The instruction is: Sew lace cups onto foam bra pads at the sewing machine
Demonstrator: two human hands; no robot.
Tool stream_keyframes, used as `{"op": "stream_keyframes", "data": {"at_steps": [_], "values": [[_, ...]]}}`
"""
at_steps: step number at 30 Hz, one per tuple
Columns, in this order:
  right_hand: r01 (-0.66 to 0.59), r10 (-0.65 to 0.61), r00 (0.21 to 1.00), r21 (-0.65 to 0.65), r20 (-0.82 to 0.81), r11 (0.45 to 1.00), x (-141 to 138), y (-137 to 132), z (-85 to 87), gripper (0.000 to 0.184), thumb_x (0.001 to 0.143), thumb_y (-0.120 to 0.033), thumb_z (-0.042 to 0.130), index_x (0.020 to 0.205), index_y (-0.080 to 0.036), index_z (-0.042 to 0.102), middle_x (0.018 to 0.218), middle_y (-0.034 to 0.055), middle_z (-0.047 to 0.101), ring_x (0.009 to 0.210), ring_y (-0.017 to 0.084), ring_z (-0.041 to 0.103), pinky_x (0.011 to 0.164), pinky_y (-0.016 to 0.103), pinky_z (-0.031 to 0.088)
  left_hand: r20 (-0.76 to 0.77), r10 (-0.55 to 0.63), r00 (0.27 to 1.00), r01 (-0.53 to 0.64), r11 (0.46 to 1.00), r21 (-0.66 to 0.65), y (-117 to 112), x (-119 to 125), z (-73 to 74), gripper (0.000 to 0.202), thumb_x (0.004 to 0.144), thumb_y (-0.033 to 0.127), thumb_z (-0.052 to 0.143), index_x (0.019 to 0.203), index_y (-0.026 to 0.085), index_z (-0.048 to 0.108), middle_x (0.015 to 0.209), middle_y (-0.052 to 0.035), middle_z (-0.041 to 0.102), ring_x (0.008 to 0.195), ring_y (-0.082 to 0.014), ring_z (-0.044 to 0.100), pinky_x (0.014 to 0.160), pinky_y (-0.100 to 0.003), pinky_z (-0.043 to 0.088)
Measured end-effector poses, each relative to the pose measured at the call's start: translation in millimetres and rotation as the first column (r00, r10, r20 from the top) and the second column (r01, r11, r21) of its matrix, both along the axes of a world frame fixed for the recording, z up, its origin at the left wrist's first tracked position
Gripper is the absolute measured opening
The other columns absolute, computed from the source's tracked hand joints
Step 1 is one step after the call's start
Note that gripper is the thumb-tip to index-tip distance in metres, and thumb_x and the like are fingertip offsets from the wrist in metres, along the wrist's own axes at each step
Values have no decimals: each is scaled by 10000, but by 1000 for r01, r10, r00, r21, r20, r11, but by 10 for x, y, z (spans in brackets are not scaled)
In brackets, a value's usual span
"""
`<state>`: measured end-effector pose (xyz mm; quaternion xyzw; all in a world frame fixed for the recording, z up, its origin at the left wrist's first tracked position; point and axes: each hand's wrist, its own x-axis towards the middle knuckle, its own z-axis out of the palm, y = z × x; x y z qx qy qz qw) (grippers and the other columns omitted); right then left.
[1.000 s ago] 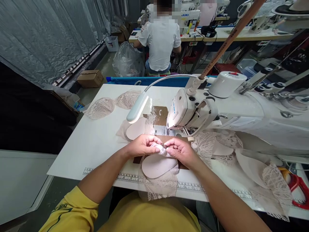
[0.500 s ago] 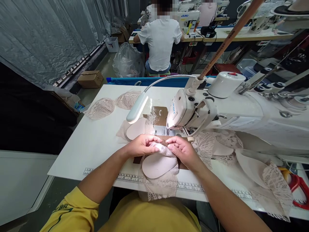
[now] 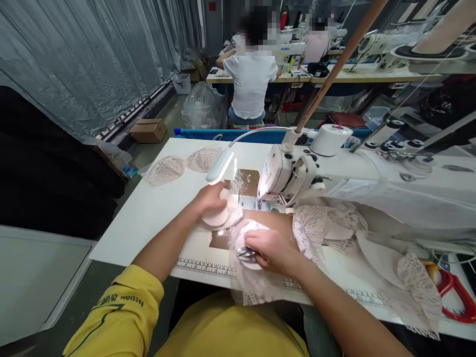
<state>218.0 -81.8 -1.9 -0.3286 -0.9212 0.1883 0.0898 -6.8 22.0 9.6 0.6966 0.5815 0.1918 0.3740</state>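
Observation:
My left hand (image 3: 210,200) is closed on the edge of a pale pink bra cup (image 3: 216,218) with lace trim, left of the needle area. In my right hand (image 3: 274,250) is a small pair of metal thread snips (image 3: 245,253), its blades pointing left. Beneath the snips lies a second padded cup (image 3: 250,229), whose sheer lace edging (image 3: 260,292) hangs over the table's front edge. The sewing machine head (image 3: 275,173) stands just beyond both hands. My right fingers hide part of the snips.
Lace cups (image 3: 167,169) lie at the table's (image 3: 137,223) far left. More lace pieces (image 3: 316,225) are heaped right of the needle, and red-handled scissors (image 3: 455,297) rest at the right edge. A lamp (image 3: 220,166) arches over the work. A co-worker (image 3: 250,84) sits ahead.
My hands have moved apart. The left has gone left to the other cup and grips it; the right has come down and nearer, now with snips showing. The view has tilted up slightly.

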Motion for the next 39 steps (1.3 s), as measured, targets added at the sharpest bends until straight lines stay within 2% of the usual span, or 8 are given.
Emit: {"op": "stream_keyframes", "data": {"at_steps": [5, 8, 11, 16, 22, 27, 32, 39], "values": [[266, -268, 963, -204, 18, 942, 329, 16, 162, 174, 689, -59, 515, 594, -205, 522, 610, 4, 576, 569, 146, 500, 517, 263, 338, 192, -61, 979, 88, 987, -132, -160, -43, -74, 337, 730, 416, 644, 869, 111, 678, 763, -69, 682, 663, -198, 635, 567, -258, 453], [336, -431, 878, -373, -208, 865, 302, 88, 198, 109, 821, -214, 524, 862, -213, 625, 866, 38, 665, 783, 189, 594, 676, 306, 443, 389, -52, 920, 134, 973, -187, -246, -35, -96, 398, 715, 462, 691, 882, 101, 674, 805, -84, 684, 687, -181, 630, 610, -263, 470], [344, -551, 778, -528, -302, 776, 125, 212, 137, 313, 787, -356, 628, 1057, -200, 608, 1024, 63, 653, 922, 212, 600, 773, 337, 464, 517, -22, 856, 171, 955, -242, -285, -20, -103, 392, 684, 444, 742, 859, 99, 676, 786, -75, 670, 683, -167, 610, 631, -268, 464], [293, -551, 765, -581, -334, 759, -107, 311, -51, 197, 802, -352, 613, 712, -180, 580, 641, -26, 538, 602, 132, 486, 560, 269, 386, 500, -191, 845, 274, 957, -97, -310, -66, -63, 324, 745, 344, 681, 986, 129, 660, 942, -77, 668, 855, -194, 619, 755, -281, 469], [215, -527, 744, -598, -412, 772, -104, 270, -105, 227, 873, -385, 560, 767, -187, 594, 688, -14, 554, 644, 138, 494, 613, 272, 405, 159, -388, 908, 365, 918, 154, -395, 23, -5, 485, 657, 377, 759, 1087, 186, 646, 1045, -63, 657, 942, -222, 587, 819, -292, 443], [179, -547, 714, -641, -438, 747, -66, 285, -99, 199, 869, -384, 577, 891, -193, 625, 887, 31, 640, 822, 177, 584, 750, 297, 461, 281, -404, 870, 421, 907, 1, -409, 139, -79, 264, 752, 403, 670, 827, 150, 651, 742, -4, 612, 671, -132, 527, 576, -215, 365], [203, -557, 704, -627, -441, 752, 75, 318, -153, 385, 892, -483, 512, 1149, -207, 595, 852, 41, 649, 752, 171, 596, 709, 316, 488, 454, -366, 812, 478, 864, -159, -371, 128, -116, 312, 764, 429, 669, 751, 118, 650, 693, -10, 593, 649, -121, 514, 589, -220, 377], [175, -528, 757, -659, -385, 732, 135, 331, -20, 323, 836, -420, 599, 1051, -188, 664, 861, 49, 649, 713, 159, 571, 646, 293, 479, 538, -311, 784, 494, 836, -237, -378, 154, -113, 333, 747, 429, 699, 791, 99, 698, 693, -26, 608, 645, -124, 516, 595, -230, 384]]}}
